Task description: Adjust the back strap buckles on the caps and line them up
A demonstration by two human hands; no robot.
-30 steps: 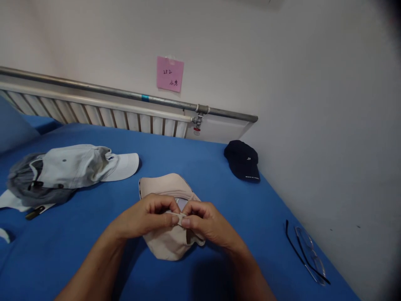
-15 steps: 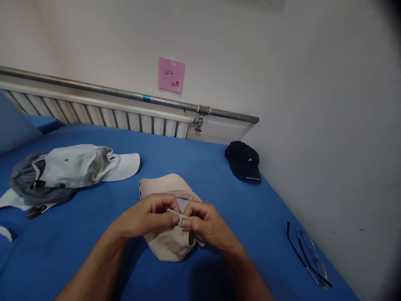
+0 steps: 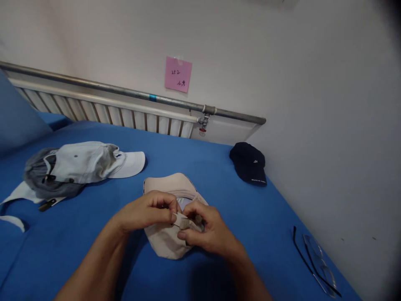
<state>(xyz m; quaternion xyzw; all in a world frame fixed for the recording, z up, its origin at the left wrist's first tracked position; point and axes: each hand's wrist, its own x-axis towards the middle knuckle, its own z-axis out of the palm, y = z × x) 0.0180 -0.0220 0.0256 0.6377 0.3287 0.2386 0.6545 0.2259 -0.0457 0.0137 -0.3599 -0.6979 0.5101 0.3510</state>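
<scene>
A beige baseball cap (image 3: 171,240) lies on the blue surface in front of me, its brim pointing away and its back strap towards me. My left hand (image 3: 156,211) pinches the pale back strap (image 3: 177,219) between thumb and fingers. From the other side, my right hand (image 3: 203,228) has its thumb and fingers around the strap's end, where a small greyish-beige patch (image 3: 184,223) shows. The fingers partly hide the strap and the cap's opening.
White and grey caps (image 3: 84,163) lie overlapped at the left. A navy cap (image 3: 249,163) sits at the back right, by the wall. Eyeglasses (image 3: 318,261) rest near the right edge. A radiator (image 3: 125,117) and metal pipe (image 3: 109,88) run behind the blue surface (image 3: 188,154).
The right thumb has moved down and away from the strap's face, exposing the small patch at its end. The left hand keeps its pinch. The whole view has shifted slightly.
</scene>
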